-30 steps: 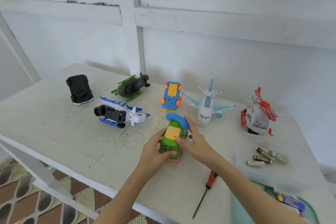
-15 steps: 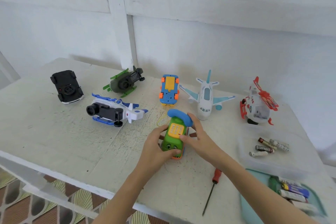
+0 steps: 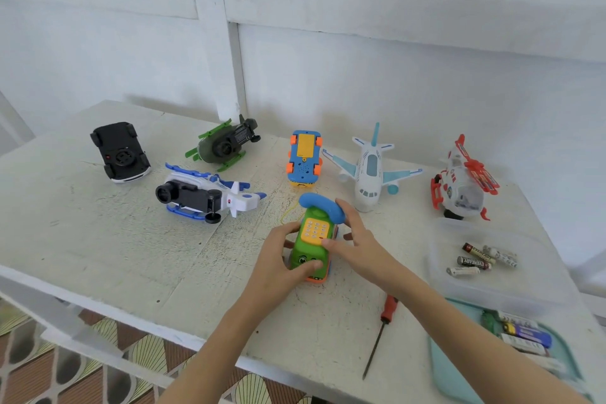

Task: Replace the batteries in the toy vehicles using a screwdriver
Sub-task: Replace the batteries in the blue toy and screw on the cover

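I see the white tabletop [image 3: 98,239] carrying everything. Near its front middle stands the green toy phone car [image 3: 311,244], gripped on both sides: my left hand [image 3: 275,259] has its fingers curled around the near end, my right hand [image 3: 355,241] wraps the far side. The red-handled screwdriver [image 3: 380,331] lies just right of it, untouched, and loose batteries [image 3: 482,259] sit in a clear tray further right.

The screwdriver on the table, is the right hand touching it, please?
Apart: in the head view the screwdriver lies on bare table below the right hand.
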{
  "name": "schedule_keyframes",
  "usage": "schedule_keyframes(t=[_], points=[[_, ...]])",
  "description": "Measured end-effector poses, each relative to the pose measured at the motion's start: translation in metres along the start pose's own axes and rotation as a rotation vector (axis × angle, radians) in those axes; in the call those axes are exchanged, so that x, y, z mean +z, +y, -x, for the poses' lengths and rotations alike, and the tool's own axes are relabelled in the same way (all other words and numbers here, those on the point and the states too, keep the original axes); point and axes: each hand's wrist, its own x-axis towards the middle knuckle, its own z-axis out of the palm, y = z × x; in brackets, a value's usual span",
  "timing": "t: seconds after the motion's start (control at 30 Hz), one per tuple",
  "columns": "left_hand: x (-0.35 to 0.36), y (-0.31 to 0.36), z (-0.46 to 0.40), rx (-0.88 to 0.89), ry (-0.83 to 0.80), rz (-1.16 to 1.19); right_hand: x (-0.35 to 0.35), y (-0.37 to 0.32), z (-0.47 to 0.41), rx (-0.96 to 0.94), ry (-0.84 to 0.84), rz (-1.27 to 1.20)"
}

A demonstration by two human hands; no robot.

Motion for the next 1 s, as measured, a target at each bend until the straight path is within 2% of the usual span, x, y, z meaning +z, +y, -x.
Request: schedule_keyframes(t=[0.07,0.13,0.23,0.3,0.47,0.8,1.0], points=[[-0.007,0.002,0.001,-0.003,0.051,-0.023,-0.004,0.0,0.001,-0.027,0.01,0.124],[-0.017,0.008,-0.003,0.015,0.141,-0.037,-0.012,-0.003,0.002,-0.11,0.091,0.193],[-0.037,0.023,-0.022,0.069,0.247,-0.049,-0.032,-0.015,-0.007,-0.169,0.233,0.111],[-0.047,0.032,-0.041,0.106,0.263,-0.065,-0.044,-0.027,-0.02,-0.173,0.252,0.076],[-0.049,0.04,-0.1,0.086,0.236,-0.095,-0.052,-0.052,-0.065,-0.135,0.199,0.01],[-0.032,0.029,-0.177,-0.117,-0.005,-0.067,-0.018,-0.04,-0.145,0.039,0.059,0.101],[-0.027,0.014,-0.19,-0.168,-0.06,0.055,-0.008,-0.038,-0.16,0.09,0.058,-0.055]])
